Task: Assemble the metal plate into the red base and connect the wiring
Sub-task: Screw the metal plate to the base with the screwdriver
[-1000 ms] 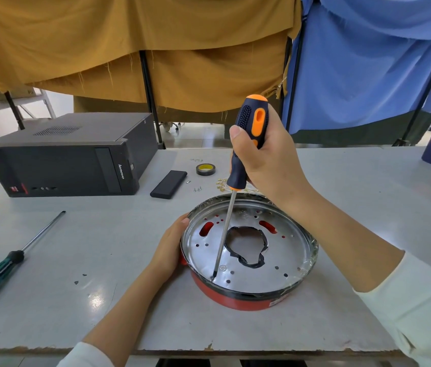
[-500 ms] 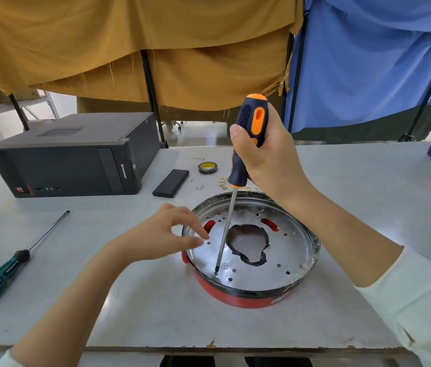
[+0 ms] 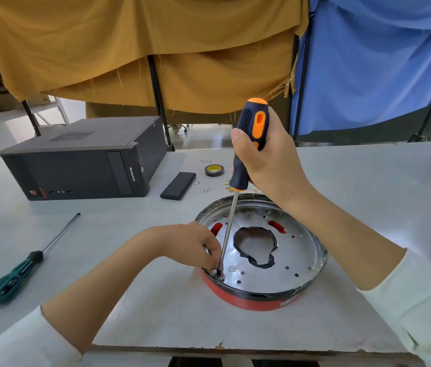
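A round metal plate (image 3: 291, 258) with small holes and a black-edged middle opening sits in the red base (image 3: 246, 300) near the table's front edge. My right hand (image 3: 270, 160) grips the handle of an orange and black screwdriver (image 3: 251, 133), held nearly upright. Its tip meets the plate at the near left rim. My left hand (image 3: 193, 245) reaches over the plate's left rim, and its curled fingertips pinch around the screwdriver's tip. What lies between those fingertips is hidden.
A green-handled screwdriver (image 3: 23, 266) lies at the left. A black computer case (image 3: 84, 162) stands at the back left. A black slab (image 3: 178, 186), a tape roll (image 3: 214, 170) and small loose screws (image 3: 206, 190) lie behind the base. Draped cloths hang behind the table.
My left hand left the base's outer left side, rose over the rim, then came down to the screwdriver's tip. The screwdriver has stayed nearly still.
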The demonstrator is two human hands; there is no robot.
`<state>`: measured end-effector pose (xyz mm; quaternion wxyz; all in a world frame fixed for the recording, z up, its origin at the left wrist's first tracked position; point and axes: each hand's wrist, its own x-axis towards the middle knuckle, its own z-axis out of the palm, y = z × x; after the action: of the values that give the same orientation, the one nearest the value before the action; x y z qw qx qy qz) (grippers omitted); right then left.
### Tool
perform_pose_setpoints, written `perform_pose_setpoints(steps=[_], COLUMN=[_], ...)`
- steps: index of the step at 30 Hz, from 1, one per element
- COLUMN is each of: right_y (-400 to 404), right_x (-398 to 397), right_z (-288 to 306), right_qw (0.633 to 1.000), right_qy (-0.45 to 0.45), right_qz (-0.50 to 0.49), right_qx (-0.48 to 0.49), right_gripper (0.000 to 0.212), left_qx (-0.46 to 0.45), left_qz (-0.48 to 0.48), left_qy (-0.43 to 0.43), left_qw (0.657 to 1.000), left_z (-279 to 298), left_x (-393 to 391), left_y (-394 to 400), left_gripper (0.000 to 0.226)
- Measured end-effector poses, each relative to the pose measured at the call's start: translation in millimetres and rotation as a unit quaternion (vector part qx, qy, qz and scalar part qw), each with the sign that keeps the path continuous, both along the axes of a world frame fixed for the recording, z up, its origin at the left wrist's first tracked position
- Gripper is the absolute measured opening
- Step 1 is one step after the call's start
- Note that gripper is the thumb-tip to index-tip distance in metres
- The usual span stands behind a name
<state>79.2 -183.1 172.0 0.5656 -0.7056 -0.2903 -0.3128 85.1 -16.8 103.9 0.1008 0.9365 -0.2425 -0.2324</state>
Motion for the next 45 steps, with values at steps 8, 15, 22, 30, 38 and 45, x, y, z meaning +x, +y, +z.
perform_pose_setpoints(steps=[8, 15, 22, 30, 38, 45], right_y=[-7, -16, -32, -53, -56, -53], right_x=[-1, 3, 4, 2, 1, 1], right_z=[-1, 4, 3, -11, -11, -15], right_qw=[1.000, 0.998, 0.992, 0.967, 0.965, 0.965], right_qy=[0.000, 0.022, 0.034, 0.028, -0.007, -0.010], right_qz=[-0.008, -0.031, -0.076, -0.116, -0.098, -0.103], right_qx=[0.010, 0.040, 0.098, 0.224, 0.243, 0.242], right_gripper=[0.017, 0.013, 0.013, 0.014, 0.024, 0.037], left_qx=[0.038, -0.009, -0.109, -0.354, -0.386, -0.385], left_qz=[-0.025, -0.038, -0.029, 0.127, 0.170, 0.191], left_qy=[0.002, -0.013, -0.052, -0.182, -0.209, -0.206], left_qw=[0.999, 0.999, 0.992, 0.909, 0.882, 0.879], left_z=[9, 4, -8, -28, -29, -34], left_x=[2, 0, 1, -5, -8, -10], left_y=[-2, 3, 8, 19, 19, 19], left_gripper=[0.016, 0.012, 0.014, 0.008, 0.011, 0.019])
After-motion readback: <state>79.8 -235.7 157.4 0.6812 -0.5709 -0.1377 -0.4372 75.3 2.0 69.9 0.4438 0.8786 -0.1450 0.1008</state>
